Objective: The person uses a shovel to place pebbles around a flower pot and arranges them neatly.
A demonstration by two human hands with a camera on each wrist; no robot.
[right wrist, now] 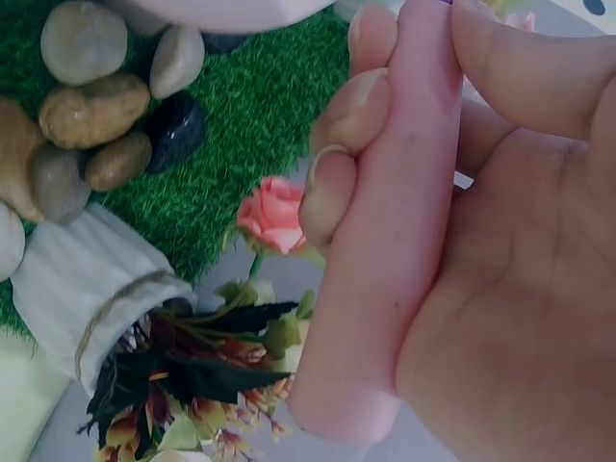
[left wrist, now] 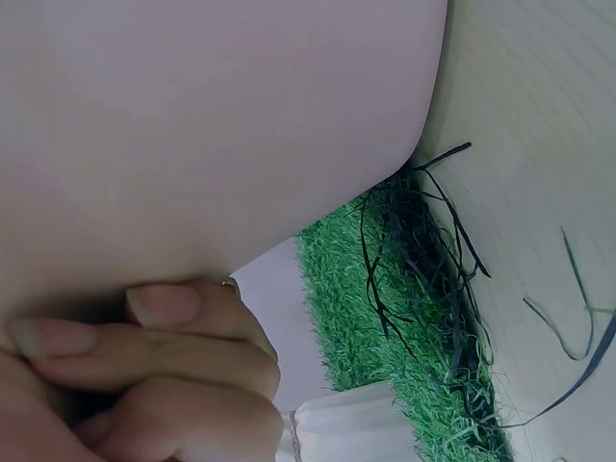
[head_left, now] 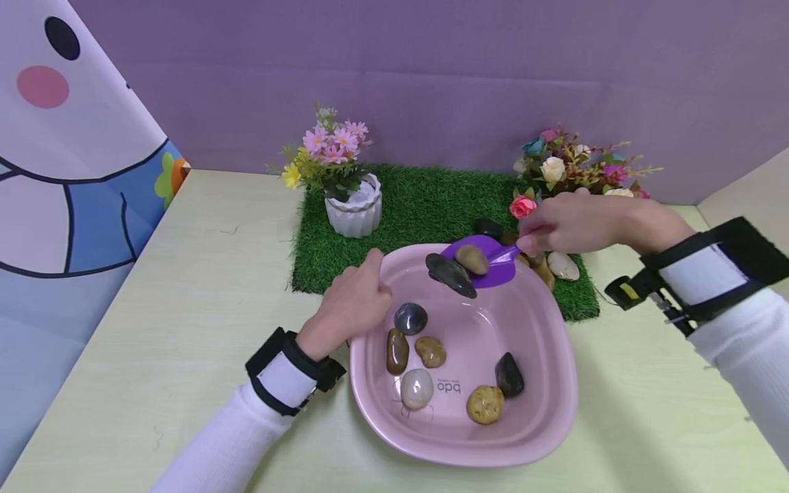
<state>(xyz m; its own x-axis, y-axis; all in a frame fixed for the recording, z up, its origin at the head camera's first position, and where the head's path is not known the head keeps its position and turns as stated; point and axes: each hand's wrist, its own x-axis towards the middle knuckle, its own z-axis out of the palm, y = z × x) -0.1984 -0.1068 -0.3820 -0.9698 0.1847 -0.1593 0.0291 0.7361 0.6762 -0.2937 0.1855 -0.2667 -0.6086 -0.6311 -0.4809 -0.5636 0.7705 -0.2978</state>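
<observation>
My left hand (head_left: 354, 301) grips the left rim of a pink basin (head_left: 545, 397); in the left wrist view its fingers (left wrist: 173, 346) curl under the edge. My right hand (head_left: 579, 222) holds a toy shovel (head_left: 502, 274) with a purple blade, its pink handle (right wrist: 385, 250) wrapped by the fingers. The blade hangs over the basin's far rim. On it lie a tan stone (head_left: 472, 259) and a dark elongated stone (head_left: 453, 275) that juts past the blade's edge. Several stones lie on the basin floor, among them a white stone (head_left: 417, 389) and a yellowish stone (head_left: 485, 405).
Behind the basin lies a green grass mat (head_left: 425, 202). It bears a white pot (head_left: 354, 212) of pink flowers, a second flower arrangement (head_left: 579, 164) and several stones, including a pale stone (head_left: 564, 266). A purple backdrop (head_left: 431, 82) stands behind the table (head_left: 203, 287).
</observation>
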